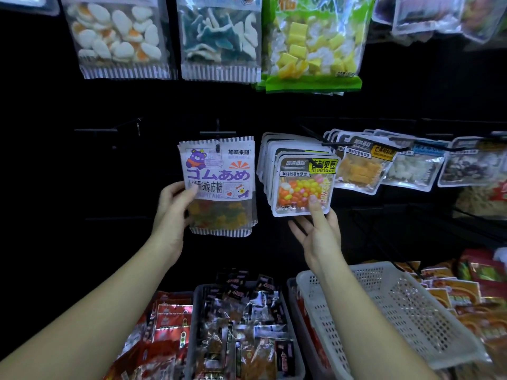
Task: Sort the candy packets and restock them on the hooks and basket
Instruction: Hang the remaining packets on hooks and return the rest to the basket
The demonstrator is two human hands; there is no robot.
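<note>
A purple-print gummy bear packet (219, 185) hangs on a black hook (217, 133) at the centre. My left hand (171, 212) grips its left edge, thumb on the front. To its right hangs a stack of jelly bean packets (301, 185) on another hook. My right hand (318, 231) is under that stack, thumb pressed on the front packet's lower edge and fingers spread below it. A white perforated basket (406, 305) lies tilted at the lower right, with nothing visible in it.
Bags of egg, shark and yellow cube gummies (219, 37) hang in the top row. More packets (384, 163) hang to the right. A bare hook (109, 129) sticks out at the left. Grey bins of dark-wrapped snacks (244, 325) and red packets (164, 325) sit below.
</note>
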